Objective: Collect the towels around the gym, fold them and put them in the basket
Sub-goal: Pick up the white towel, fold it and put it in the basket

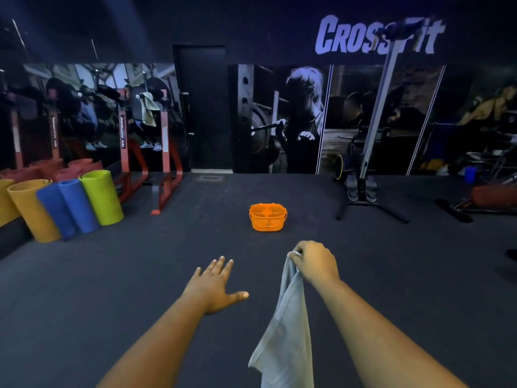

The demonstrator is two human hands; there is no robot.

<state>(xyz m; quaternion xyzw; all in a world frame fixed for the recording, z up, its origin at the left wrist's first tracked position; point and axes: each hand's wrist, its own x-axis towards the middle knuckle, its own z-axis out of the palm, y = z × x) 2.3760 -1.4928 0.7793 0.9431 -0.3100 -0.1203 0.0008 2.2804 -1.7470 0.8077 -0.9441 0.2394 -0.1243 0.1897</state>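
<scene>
The gym around me is dim and bluish, only the orange basket (pixel 268 217) glowing sharp mid-floor, while beyond it the wall mural goes soft and the frame's edges bend outward.

towel (pixel 285 331) pale grey | basket (pixel 268 217) orange | mats (pixel 67 203) yellow, blue, lime | floor (pixel 140 261) dark grey

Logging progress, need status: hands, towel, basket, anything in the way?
Right hand grips grey towel, hanging unfolded. Left hand open, empty. Orange basket ahead on floor; path clear.
</scene>
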